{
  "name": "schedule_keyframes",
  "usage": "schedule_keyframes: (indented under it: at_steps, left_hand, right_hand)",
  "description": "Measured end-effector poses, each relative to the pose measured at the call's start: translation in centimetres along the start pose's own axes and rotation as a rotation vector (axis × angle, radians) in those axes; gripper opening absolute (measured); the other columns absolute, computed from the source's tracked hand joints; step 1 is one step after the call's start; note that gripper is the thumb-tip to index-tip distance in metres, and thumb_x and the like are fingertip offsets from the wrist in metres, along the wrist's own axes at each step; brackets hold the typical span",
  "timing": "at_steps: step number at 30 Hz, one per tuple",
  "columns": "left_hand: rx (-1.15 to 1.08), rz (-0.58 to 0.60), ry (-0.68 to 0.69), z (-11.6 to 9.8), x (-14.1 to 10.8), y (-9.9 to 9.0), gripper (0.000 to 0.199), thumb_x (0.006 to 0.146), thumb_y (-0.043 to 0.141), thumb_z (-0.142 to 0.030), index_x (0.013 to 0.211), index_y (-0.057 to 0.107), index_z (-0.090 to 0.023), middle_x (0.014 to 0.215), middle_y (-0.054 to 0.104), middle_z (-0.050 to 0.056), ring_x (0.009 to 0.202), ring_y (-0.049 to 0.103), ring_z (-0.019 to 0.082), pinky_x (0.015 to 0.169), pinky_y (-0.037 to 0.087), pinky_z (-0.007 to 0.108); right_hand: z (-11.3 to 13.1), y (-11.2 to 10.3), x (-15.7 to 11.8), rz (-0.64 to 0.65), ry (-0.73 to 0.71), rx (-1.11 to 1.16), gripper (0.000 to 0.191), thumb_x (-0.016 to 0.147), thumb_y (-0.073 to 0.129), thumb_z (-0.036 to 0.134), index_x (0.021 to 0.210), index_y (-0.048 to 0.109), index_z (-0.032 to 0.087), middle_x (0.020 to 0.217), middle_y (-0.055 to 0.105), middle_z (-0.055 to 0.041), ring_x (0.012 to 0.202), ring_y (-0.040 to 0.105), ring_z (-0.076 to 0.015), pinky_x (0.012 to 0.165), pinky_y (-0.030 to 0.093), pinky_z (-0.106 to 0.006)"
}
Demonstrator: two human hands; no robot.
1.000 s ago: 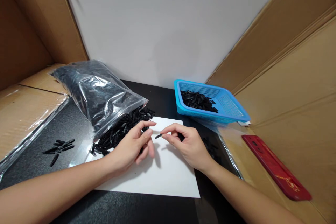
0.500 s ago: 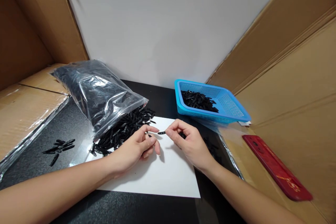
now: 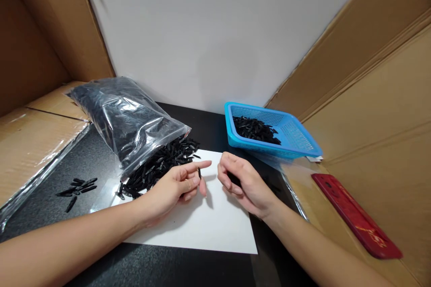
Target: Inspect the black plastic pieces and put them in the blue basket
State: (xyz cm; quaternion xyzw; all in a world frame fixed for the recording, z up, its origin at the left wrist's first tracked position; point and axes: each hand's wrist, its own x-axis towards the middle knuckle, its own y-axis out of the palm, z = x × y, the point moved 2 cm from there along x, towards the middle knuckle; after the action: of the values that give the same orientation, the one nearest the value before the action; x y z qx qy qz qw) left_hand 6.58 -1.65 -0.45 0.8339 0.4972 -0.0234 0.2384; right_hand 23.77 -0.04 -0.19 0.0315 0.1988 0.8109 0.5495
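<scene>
Over a white sheet [image 3: 208, 228], my left hand [image 3: 183, 184] pinches a small, slim black plastic piece [image 3: 199, 173] upright by its thumb, with the index finger stretched out to the right. My right hand [image 3: 245, 186] is beside it, a short gap away, with its fingers curled inward. Dark pieces [image 3: 234, 180] show inside that curl, mostly hidden by the fingers. A heap of similar black pieces [image 3: 151, 170] lies left of my left hand, spilling from under the mouth of a clear plastic bag [image 3: 124, 116] filled with dark contents.
A blue perforated basket [image 3: 272, 145] at the back right holds many black pieces. Several loose black pieces [image 3: 79, 187] lie on the dark table at left. A red case-like object [image 3: 357, 215] rests on cardboard at right. Cardboard walls [image 3: 377, 80] and a white back panel [image 3: 202, 31] surround the table.
The black piece pinched between my right fingertips is no longer there; the right fingers have curled in. My left index finger has straightened, and a piece now stands upright by the left thumb.
</scene>
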Motion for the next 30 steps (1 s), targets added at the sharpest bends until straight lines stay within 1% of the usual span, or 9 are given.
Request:
schedule_keyframes:
  at_steps: [2, 4, 6, 8, 15, 21, 23, 26, 30]
  left_hand:
    - [0.006, 0.013, 0.012, -0.03, 0.06, 0.05, 0.049, 0.088, 0.059, -0.021, 0.135, 0.049, -0.012, 0.068, 0.060, -0.001, 0.050, 0.029, 0.007, 0.049, 0.015, 0.026]
    - [0.015, 0.022, 0.018, -0.01, 0.13, 0.09, 0.049, 0.087, 0.058, -0.020, 0.134, 0.048, -0.014, 0.065, 0.059, -0.002, 0.050, 0.028, 0.008, 0.048, 0.015, 0.026]
    - [0.035, 0.025, 0.025, 0.01, 0.16, 0.12, 0.049, 0.086, 0.058, -0.020, 0.133, 0.047, -0.015, 0.063, 0.059, -0.003, 0.049, 0.027, 0.008, 0.048, 0.015, 0.026]
    - [0.063, 0.022, 0.028, 0.01, 0.13, 0.15, 0.047, 0.085, 0.058, -0.020, 0.130, 0.046, -0.016, 0.062, 0.058, -0.004, 0.050, 0.028, 0.008, 0.048, 0.016, 0.026]
    - [0.134, 0.016, 0.089, -0.05, 0.07, -0.04, 0.044, 0.084, 0.054, -0.016, 0.127, 0.046, -0.019, 0.065, 0.060, -0.004, 0.056, 0.034, 0.010, 0.054, 0.022, 0.026]
    - [0.011, -0.047, 0.094, 0.41, 0.27, -0.42, 0.056, 0.060, 0.050, -0.001, 0.113, 0.054, -0.020, 0.069, 0.056, -0.005, 0.069, 0.047, 0.012, 0.068, 0.033, 0.027]
    - [0.004, -0.076, 0.100, 0.45, 0.33, -0.40, 0.055, 0.061, 0.051, 0.000, 0.112, 0.056, -0.020, 0.070, 0.056, -0.005, 0.073, 0.050, 0.013, 0.072, 0.035, 0.027]
    - [-0.024, -0.102, 0.094, 0.40, 0.30, -0.24, 0.053, 0.066, 0.054, 0.001, 0.115, 0.057, -0.021, 0.080, 0.062, -0.002, 0.076, 0.054, 0.013, 0.077, 0.039, 0.028]
    - [-0.117, -0.075, 0.081, 0.38, 0.16, 0.03, 0.047, 0.078, 0.062, -0.006, 0.121, 0.053, -0.020, 0.096, 0.067, 0.004, 0.087, 0.062, 0.016, 0.092, 0.041, 0.035]
  right_hand:
    - [-0.05, -0.08, 0.02, -0.034, -0.102, -0.228, 0.022, 0.083, 0.067, 0.039, 0.077, 0.058, 0.020, 0.049, 0.041, 0.0095, 0.040, 0.024, -0.0059, 0.040, 0.017, -0.019]
    - [0.11, 0.05, -0.10, -0.039, -0.239, -0.485, 0.014, 0.084, 0.066, 0.032, 0.087, 0.068, 0.019, 0.055, 0.045, 0.0065, 0.049, 0.036, -0.0093, 0.048, 0.028, -0.022]
    - [0.28, 0.28, -0.30, -0.019, -0.322, -0.681, 0.016, 0.086, 0.061, 0.027, 0.094, 0.074, 0.020, 0.062, 0.052, 0.0033, 0.057, 0.043, -0.0119, 0.056, 0.034, -0.025]
    - [0.35, 0.44, -0.46, -0.011, -0.335, -0.772, 0.020, 0.087, 0.059, 0.024, 0.097, 0.075, 0.019, 0.062, 0.053, 0.0031, 0.057, 0.044, -0.0125, 0.057, 0.035, -0.026]
    - [0.31, 0.35, -0.66, -0.064, -0.395, -0.821, 0.014, 0.084, 0.062, 0.021, 0.089, 0.074, 0.018, 0.059, 0.051, 0.0040, 0.055, 0.047, -0.0122, 0.057, 0.037, -0.024]
    - [0.32, 0.30, -0.88, -0.107, -0.468, -0.802, 0.011, 0.083, 0.063, 0.021, 0.086, 0.074, 0.017, 0.057, 0.054, 0.0038, 0.052, 0.046, -0.0113, 0.054, 0.036, -0.024]
    - [0.39, 0.39, -0.89, -0.107, -0.476, -0.794, 0.011, 0.083, 0.064, 0.020, 0.086, 0.074, 0.017, 0.058, 0.056, 0.0032, 0.052, 0.045, -0.0111, 0.052, 0.036, -0.024]
    - [0.52, 0.49, -0.81, -0.109, -0.464, -0.751, 0.011, 0.083, 0.064, 0.022, 0.083, 0.074, 0.018, 0.061, 0.063, 0.0012, 0.053, 0.049, -0.0119, 0.052, 0.038, -0.024]
    - [0.60, 0.28, -0.67, -0.136, -0.443, -0.643, 0.010, 0.082, 0.066, 0.023, 0.077, 0.074, 0.019, 0.064, 0.068, -0.0002, 0.058, 0.055, -0.0141, 0.056, 0.042, -0.025]
